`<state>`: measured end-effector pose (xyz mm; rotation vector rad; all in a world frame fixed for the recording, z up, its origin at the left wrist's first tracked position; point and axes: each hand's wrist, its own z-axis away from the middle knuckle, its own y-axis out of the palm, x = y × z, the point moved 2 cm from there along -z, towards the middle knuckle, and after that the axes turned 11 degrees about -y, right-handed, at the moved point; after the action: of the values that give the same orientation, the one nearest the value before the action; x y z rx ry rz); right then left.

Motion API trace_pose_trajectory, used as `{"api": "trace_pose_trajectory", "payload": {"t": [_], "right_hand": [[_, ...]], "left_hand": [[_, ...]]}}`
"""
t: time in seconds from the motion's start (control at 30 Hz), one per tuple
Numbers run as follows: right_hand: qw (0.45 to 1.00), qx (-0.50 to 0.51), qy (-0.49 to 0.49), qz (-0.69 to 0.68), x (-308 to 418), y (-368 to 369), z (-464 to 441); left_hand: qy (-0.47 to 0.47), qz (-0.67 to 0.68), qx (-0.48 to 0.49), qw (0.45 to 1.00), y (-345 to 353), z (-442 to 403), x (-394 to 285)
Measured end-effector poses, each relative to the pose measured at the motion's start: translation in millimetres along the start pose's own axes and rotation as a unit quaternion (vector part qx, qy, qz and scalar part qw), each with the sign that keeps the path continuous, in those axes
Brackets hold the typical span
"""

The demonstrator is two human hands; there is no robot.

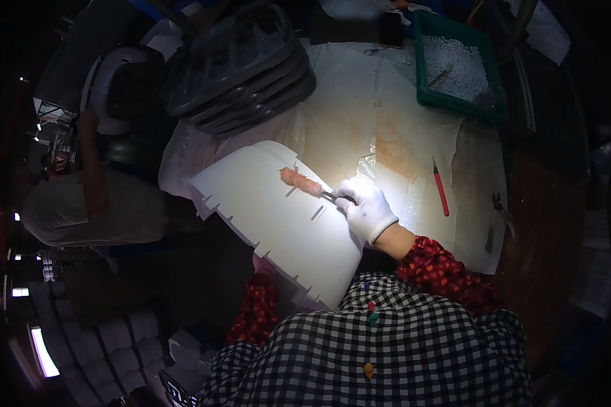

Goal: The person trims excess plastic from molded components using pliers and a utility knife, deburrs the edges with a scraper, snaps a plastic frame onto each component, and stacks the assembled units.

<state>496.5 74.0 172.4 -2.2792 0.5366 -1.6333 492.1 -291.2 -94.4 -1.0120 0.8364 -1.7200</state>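
Note:
A curved white plastic panel with small tabs along its edge lies tilted in front of me. My right hand, in a white glove, is closed around the dark handle of a stick with a pinkish cloth-like wrapped head. That head rests on or just above the panel's face, close to a short raised rib. My left hand supports the panel at its tabbed lower edge; most of its fingers are hidden behind the panel.
Stacked grey plastic frames stand at the back left. A green tray of white pellets sits at the back right. On the covered table lie a red-handled tool and pliers. Another person is at the left.

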Motion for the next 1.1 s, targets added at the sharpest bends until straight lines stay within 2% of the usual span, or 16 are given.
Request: {"api": "trace_pose_trajectory", "payload": {"t": [0.33, 0.4, 0.43, 0.5, 0.53, 0.57, 0.6, 0.63, 0.67, 0.7, 0.73, 0.77, 0.87, 0.93, 1.03, 1.1], "right_hand": [[0.997, 0.012, -0.035, -0.071, 28, 1, 23], [0.994, 0.034, 0.104, 0.01, -13, -7, 12], [0.994, 0.022, 0.107, 0.022, -25, -11, 20], [0.959, -0.013, 0.248, -0.138, -42, -11, 43], [0.928, -0.016, 0.322, -0.186, -23, -21, 47], [0.934, -0.045, 0.311, -0.17, -32, -13, 53], [0.939, -0.074, 0.3, -0.154, -41, -4, 59], [0.95, -0.112, 0.263, -0.125, -51, 4, 62], [0.946, -0.13, 0.267, -0.127, -55, 1, 56], [0.945, -0.148, 0.258, -0.136, -59, -6, 49], [0.945, -0.154, 0.262, -0.123, -64, -17, 41], [0.945, -0.159, 0.264, -0.111, -68, -26, 32], [0.948, -0.273, 0.156, -0.045, -100, -57, 17], [0.94, -0.312, 0.136, -0.004, -119, -81, 16], [0.931, -0.316, 0.183, 0.015, -139, -120, 27], [0.875, -0.345, 0.312, -0.132, -145, -150, 31]], "left_hand": [[0.011, -0.009, -0.006, 1.0, 0, -6, 9], [0.016, -0.014, -0.006, 1.0, -3, -8, 21], [0.02, -0.017, -0.006, 1.0, -7, -9, 25], [0.045, 0.0, -0.02, 0.999, -13, -4, 42], [0.066, 0.045, -0.037, 0.996, -24, 4, 55], [0.082, 0.258, -0.063, 0.961, -57, 24, 57], [0.061, 0.245, 0.044, 0.967, -127, 53, 43], [0.091, 0.372, 0.018, 0.924, -119, 48, 58], [0.003, 0.59, 0.147, 0.794, -137, 50, 54], [-0.117, 0.768, 0.21, 0.593, -155, 54, 50], [-0.129, 0.77, 0.228, 0.581, -178, 62, 49], [-0.162, 0.838, 0.266, 0.448, -213, 75, 33], [0.035, 0.728, 0.234, 0.643, -265, 88, 2], [-0.046, 0.832, 0.341, 0.436, -272, 99, -49], [-0.052, 0.804, 0.398, 0.44, -252, 110, -110], [-0.06, 0.828, 0.427, 0.358, -256, 116, -141]]}}
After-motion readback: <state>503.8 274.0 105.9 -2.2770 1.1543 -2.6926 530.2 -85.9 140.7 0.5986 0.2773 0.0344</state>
